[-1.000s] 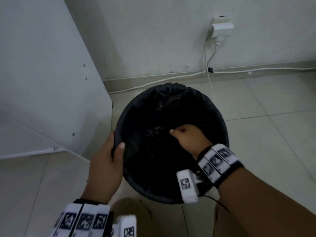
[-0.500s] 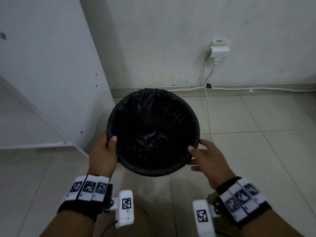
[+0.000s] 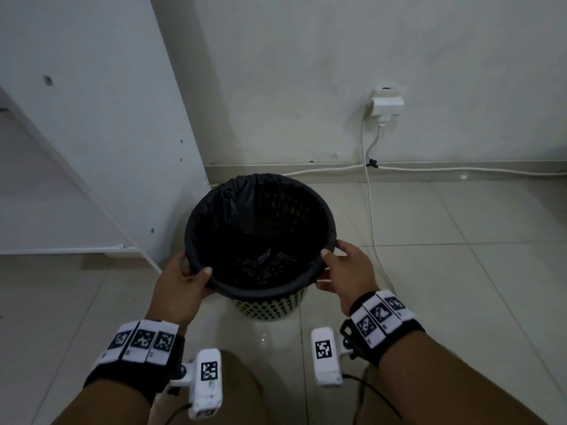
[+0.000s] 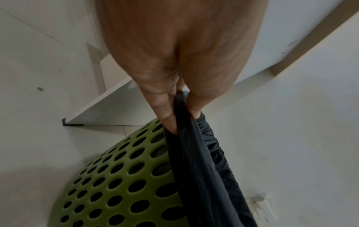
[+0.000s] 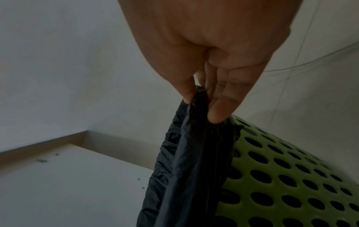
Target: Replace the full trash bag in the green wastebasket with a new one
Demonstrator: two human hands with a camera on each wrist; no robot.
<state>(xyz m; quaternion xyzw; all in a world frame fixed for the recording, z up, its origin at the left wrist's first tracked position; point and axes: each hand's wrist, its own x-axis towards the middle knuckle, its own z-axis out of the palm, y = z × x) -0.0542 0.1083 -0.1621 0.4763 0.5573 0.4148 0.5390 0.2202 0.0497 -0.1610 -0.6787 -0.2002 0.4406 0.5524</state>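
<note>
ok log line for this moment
left hand: pinches trash bag rim | right hand: same, opposite side | wastebasket: on floor

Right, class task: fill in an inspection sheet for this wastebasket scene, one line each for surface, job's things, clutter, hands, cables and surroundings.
Surface: pale tiled floor, glossy.
Job's things: green wastebasket with round holes stands on the floor; black trash bag lines it, edge folded over the rim.
Clutter: nothing seen.
Hands: left hand and right hand each pinch the bag-covered rim at opposite sides.
Cables: white cable drops from a wall plug to the floor; another runs along the baseboard.
Surroundings: white wall behind, white cabinet panel at left.
</note>
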